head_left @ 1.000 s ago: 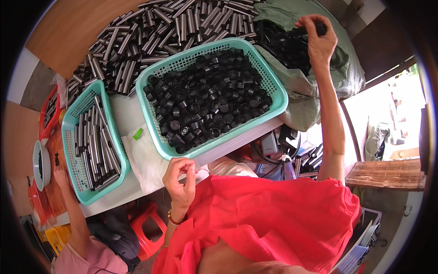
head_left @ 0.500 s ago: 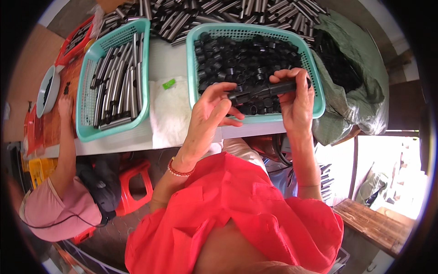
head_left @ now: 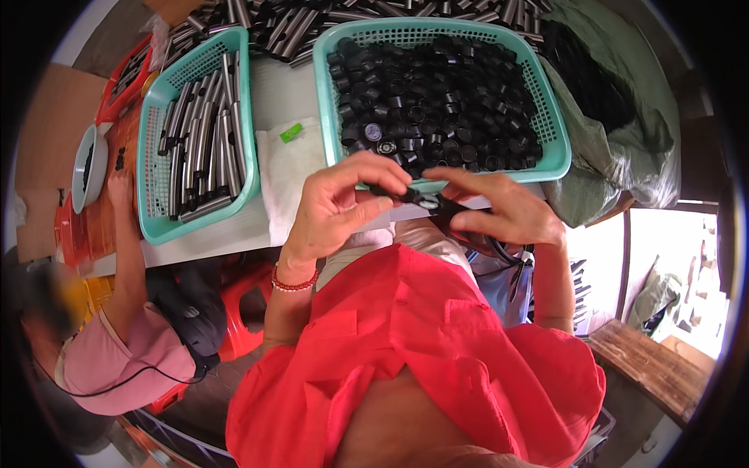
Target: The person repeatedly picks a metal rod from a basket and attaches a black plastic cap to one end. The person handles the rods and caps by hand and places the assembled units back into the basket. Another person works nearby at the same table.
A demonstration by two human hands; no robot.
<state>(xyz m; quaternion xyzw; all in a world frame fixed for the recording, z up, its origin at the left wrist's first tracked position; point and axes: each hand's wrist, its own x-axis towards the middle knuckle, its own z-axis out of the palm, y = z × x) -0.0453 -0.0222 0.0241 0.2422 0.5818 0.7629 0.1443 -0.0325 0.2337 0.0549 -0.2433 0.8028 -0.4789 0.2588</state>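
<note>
Just in front of the near rim of a turquoise basket, my two hands hold a dark tube-shaped part with a pale shiny spot near its middle. My left hand pinches its left end between thumb and fingertips. Around the right end the fingers of my right hand are closed, and they hide much of it. Whether it is one piece or two joined pieces I cannot tell. Many short black ring-like caps fill the basket.
Left of my hands a second turquoise basket holds shiny metal tubes. A white cloth with a green scrap lies between the baskets. More tubes are heaped behind. A green sack stands right; a co-worker's arm is far left.
Both hands have come down and nearer my body with the dark part, from above the caps to the basket's near edge. My right hand has turned over. The view has shifted slightly.
</note>
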